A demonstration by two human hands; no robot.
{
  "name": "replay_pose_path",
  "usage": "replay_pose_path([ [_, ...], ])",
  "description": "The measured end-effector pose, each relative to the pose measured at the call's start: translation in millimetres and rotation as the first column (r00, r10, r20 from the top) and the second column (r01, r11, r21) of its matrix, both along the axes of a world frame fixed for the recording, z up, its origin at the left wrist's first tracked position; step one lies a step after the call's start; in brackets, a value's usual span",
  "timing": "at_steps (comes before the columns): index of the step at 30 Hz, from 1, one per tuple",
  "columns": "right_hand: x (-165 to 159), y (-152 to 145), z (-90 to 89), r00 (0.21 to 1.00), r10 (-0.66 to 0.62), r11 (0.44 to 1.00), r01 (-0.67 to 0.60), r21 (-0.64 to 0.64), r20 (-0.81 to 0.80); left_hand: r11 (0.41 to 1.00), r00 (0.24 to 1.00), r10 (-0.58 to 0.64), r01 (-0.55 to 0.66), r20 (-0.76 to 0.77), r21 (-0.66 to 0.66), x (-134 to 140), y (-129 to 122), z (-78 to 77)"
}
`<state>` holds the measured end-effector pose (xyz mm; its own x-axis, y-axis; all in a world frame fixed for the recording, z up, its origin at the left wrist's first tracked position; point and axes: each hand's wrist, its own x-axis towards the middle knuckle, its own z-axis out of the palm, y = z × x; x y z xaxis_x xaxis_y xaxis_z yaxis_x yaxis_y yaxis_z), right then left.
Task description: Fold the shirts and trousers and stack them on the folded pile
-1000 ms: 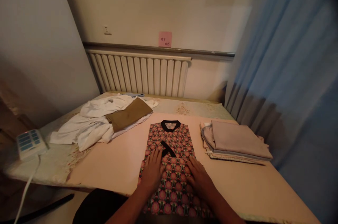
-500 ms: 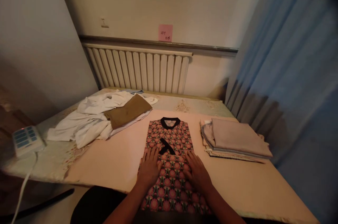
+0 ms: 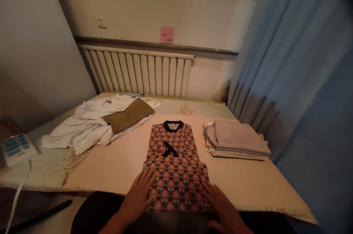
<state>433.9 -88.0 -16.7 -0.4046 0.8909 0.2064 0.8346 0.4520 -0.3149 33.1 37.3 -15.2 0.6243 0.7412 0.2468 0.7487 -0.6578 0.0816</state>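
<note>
A patterned garment (image 3: 176,169) lies flat in front of me, pink flowers on a dark ground, with a black collar at the far end and black crossed strips on its chest. Its near part is folded over the body. My left hand (image 3: 140,193) rests open at the lower left edge of the garment, fingers stretched forward. At the lower right edge is my right hand (image 3: 220,204), also open, its fingertips on the cloth and its thumb apart. Neither hand grips anything.
Folded clothes (image 3: 237,140) are stacked on the right. White garments (image 3: 91,120) and a folded brown cloth (image 3: 131,116) lie on the left. A power strip (image 3: 19,147) with a white cable sits at the left edge. A blue curtain (image 3: 286,79) hangs right; a radiator (image 3: 138,72) stands behind.
Both hands have slid down the garment toward me and farther apart, reaching its lower side edges. More of the patterned cloth shows. The camera view has turned slightly right.
</note>
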Motion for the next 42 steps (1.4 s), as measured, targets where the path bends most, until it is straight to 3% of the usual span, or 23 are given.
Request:
replay_pose_path([
  [5, -5, 4, -16.8, 0.997, -0.076, 0.978, 0.073, 0.197, 0.009, 0.980, 0.985, -0.170, 0.165, -0.039, -0.112, -26, -15, 11.0],
  [12, -14, 14, -16.9, 0.987, -0.148, 0.955, 0.160, 0.251, -0.066, 0.972, 0.971, -0.223, 0.228, 0.090, -0.055, -33, -12, 8.7],
  [20, -1, 34, -12.1, 0.998, -0.029, 0.948, 0.044, 0.314, -0.052, 0.976, 0.949, -0.216, 0.214, 0.230, 0.035, -38, -2, -1.7],
  [31, 6, 80, -4.9, 0.997, 0.076, 0.952, -0.078, 0.296, 0.018, 0.984, 0.962, -0.176, 0.176, 0.209, 0.019, -38, 24, 5.6],
  [42, -5, 108, 10.8, 0.985, 0.096, 0.994, -0.087, 0.068, -0.143, 0.975, 0.951, -0.199, 0.216, 0.237, -0.047, -24, 61, 10.1],
])
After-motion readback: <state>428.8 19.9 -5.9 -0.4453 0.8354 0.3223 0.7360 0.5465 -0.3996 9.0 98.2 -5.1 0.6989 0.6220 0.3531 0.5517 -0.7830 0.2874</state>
